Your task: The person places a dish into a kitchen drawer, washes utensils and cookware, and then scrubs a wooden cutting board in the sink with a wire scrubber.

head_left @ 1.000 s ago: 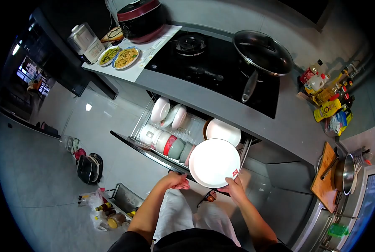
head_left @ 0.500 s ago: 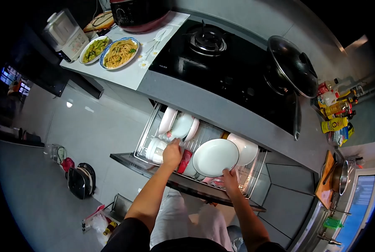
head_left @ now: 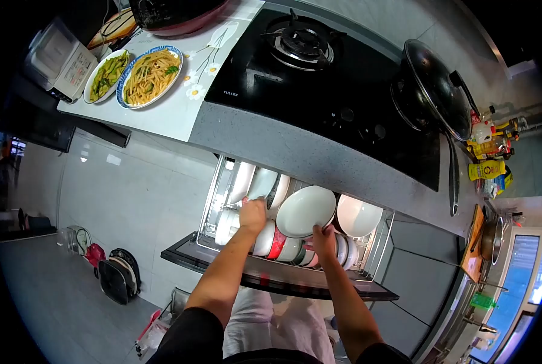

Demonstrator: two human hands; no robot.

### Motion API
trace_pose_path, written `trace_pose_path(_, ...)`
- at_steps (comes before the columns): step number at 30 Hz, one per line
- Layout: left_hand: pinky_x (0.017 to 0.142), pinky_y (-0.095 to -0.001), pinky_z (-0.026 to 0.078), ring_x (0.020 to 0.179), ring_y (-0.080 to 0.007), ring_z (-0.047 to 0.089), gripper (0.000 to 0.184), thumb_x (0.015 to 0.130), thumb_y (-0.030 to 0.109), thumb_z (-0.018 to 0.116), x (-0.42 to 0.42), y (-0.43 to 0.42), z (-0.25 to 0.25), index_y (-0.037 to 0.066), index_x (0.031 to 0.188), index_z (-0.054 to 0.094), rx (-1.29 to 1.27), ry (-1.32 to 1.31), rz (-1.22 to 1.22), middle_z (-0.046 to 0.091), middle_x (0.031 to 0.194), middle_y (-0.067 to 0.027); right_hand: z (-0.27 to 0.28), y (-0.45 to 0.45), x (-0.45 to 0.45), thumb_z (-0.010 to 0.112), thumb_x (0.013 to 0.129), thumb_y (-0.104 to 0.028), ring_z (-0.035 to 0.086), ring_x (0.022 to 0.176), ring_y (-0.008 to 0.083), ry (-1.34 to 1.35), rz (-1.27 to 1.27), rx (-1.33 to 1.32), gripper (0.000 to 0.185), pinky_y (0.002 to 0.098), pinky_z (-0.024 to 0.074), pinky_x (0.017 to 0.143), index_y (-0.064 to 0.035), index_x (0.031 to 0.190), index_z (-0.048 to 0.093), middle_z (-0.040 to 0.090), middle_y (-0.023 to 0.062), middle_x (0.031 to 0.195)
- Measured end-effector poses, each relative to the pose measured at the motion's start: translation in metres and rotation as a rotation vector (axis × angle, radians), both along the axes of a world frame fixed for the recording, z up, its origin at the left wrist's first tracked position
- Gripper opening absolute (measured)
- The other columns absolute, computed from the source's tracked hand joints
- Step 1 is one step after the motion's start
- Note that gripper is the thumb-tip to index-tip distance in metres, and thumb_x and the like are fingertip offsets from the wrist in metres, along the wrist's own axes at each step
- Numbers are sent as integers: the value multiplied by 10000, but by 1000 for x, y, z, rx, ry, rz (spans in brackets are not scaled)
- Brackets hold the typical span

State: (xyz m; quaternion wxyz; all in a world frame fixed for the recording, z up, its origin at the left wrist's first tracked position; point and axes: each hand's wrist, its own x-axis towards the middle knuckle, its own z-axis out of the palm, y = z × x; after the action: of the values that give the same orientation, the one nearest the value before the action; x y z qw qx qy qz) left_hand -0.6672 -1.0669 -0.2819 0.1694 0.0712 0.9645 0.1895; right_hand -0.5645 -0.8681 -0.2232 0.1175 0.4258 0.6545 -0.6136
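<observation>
A pulled-out wire-rack drawer [head_left: 205, 203] lies below the counter edge. My right hand [head_left: 324, 240] is closed on the lower rim of a white plate [head_left: 306, 211], thumb on its face, tilted above the rack. My left hand [head_left: 253, 213] is closed at the bottom edge of a pale plate [head_left: 261, 185] standing in the rack; its fingertips are partly hidden. White dishes stand on both sides of that plate. A large white bowl [head_left: 359, 215] leans at the right. Several small bowls [head_left: 291, 249], one of them red, line the front row.
Above the drawer is a black gas stove [head_left: 271, 88] with a lidded wok [head_left: 434, 91], its handle pointing toward me. Two dishes of food, noodles [head_left: 151, 77] and greens [head_left: 108, 76], sit on the left counter. Bottles [head_left: 488, 170] stand at the right. The drawer front [head_left: 271, 283] crosses before my legs.
The white plate in my right hand has shifted slightly up and left relative to the rack, showing more of the front bowls. My left hand stays at the standing plate. The view has shifted.
</observation>
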Motion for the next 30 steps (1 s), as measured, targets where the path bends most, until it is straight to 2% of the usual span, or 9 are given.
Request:
trace_pose_path(4, 741, -499, 574, 827, -412, 705, 146, 898, 86, 568, -5, -21, 11, 2, 908, 687, 107, 19, 46, 701, 849, -238, 7, -12, -7, 554, 914, -134, 666, 670, 241, 21, -79, 10, 332, 393, 616, 498, 38, 1172, 433, 610, 170, 962)
trace_pose_path(7, 741, -507, 569, 806, -425, 695, 110, 886, 89, 601, -10, -27, 14, 12, 899, 679, 153, 47, 71, 695, 830, -243, 3, -12, -7, 549, 919, -131, 672, 679, 245, 31, -73, 12, 321, 390, 617, 497, 37, 1165, 430, 611, 173, 965)
trace_pose_path(10, 726, -518, 565, 773, -435, 687, 96, 890, 91, 602, -9, -31, 15, 26, 887, 672, 184, 109, 101, 692, 811, -240, -6, -6, -3, 534, 961, -166, 696, 750, 304, 7, -60, -17, 268, 460, 622, 568, -49, 1150, 384, 568, 154, 1036)
trace_pose_path(22, 667, -555, 546, 723, -461, 669, 148, 924, 131, 594, -9, -28, 29, 20, 833, 631, 244, 194, 186, 669, 756, -254, -11, -2, 2, 533, 962, -161, 689, 752, 296, -7, -91, -15, 280, 450, 623, 569, -40, 1171, 390, 570, 166, 1057)
trace_pose_path(25, 666, -555, 546, 730, -464, 670, 146, 926, 134, 594, -9, -24, 22, 16, 859, 647, 239, 189, 241, 672, 765, -259, -11, 4, 4, 549, 912, -110, 657, 788, 244, 11, -15, -62, 430, 382, 616, 498, -53, 1286, 346, 562, 157, 1086)
trace_pose_path(28, 678, -551, 547, 747, -466, 672, 145, 926, 131, 594, -10, -24, 22, 9, 889, 661, 238, 178, 297, 675, 779, -265, -12, 3, 11, 553, 903, -112, 649, 787, 234, 124, -31, -3, 423, 390, 628, 516, -39, 1270, 357, 567, 152, 1059)
trace_pose_path(30, 689, -547, 546, 758, -468, 671, 148, 925, 129, 593, -12, -27, 23, 1, 899, 664, 252, 181, 319, 675, 785, -269, -4, 4, 26, 514, 932, -110, 674, 740, 252, 69, -10, 23, 339, 408, 620, 518, -42, 1246, 406, 597, 141, 1031)
